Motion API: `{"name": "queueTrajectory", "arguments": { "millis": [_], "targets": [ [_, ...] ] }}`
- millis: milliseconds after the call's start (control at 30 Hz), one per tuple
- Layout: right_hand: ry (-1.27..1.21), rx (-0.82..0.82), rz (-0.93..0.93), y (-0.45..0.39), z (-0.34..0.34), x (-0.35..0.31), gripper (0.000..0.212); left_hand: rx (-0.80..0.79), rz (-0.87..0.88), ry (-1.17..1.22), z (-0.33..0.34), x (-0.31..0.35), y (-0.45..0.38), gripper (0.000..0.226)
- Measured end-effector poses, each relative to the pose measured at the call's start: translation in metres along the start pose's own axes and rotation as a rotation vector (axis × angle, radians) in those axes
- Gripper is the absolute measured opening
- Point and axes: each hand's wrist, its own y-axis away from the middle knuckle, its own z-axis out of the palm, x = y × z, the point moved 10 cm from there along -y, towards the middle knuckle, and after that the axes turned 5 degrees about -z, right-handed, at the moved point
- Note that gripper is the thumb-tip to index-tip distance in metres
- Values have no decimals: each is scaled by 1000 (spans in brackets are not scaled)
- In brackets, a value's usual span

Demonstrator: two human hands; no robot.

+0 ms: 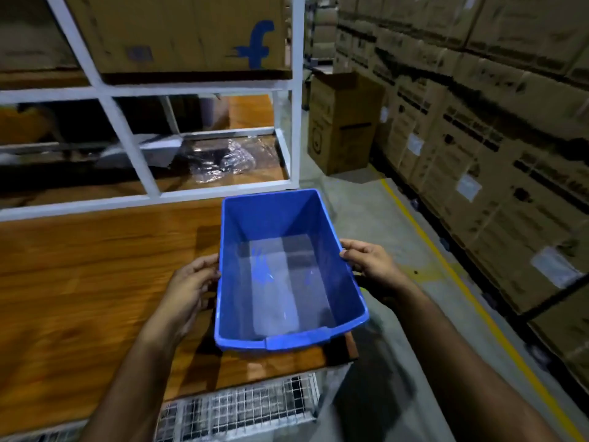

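An empty blue plastic bin [334,250] sits over the right end of a wooden table top [79,282]. Its inside holds nothing, and its floor looks pale and scuffed. My left hand [191,287] grips the bin's left rim, thumb curled at the edge. On the opposite side, my right hand [369,261] grips the right rim with fingers wrapped over the edge. The bin's right side juts a little past the table's right edge. Whether the bin rests on the table or is lifted slightly, I cannot tell.
A white metal rack [134,154] stands behind the table, with a large cardboard box [178,30] on top and crumpled clear plastic [226,161] below. Stacked cartons [478,138] line the right wall beyond a yellow floor line [446,266]. A wire mesh cage [242,406] sits under the table.
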Motion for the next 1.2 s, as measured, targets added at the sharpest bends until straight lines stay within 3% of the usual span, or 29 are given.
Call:
{"name": "queueTrajectory", "arguments": {
  "millis": [167,300,467,600,833,1033,1200],
  "targets": [
    [22,-37,-30,-13,-4,8,31,66,14,14,-1,-8,12,33],
    [13,27,5,-8,-16,19,31,97,31,-26,-3,-8,17,35],
    [307,125,28,1,-30,58,23,75,60,-80,1,-1,18,44],
    [389,109,5,10,-28,81,52,71,61,-137,2,1,18,45],
    [415,64,-28,12,-27,119,61,69,54,-207,-1,3,18,46],
    [472,77,-92,39,-16,80,25,95,40,-236,3,4,18,48],
    [395,53,-75,42,-18,82,26,90,31,-267,12,7,19,47]
  ]
}}
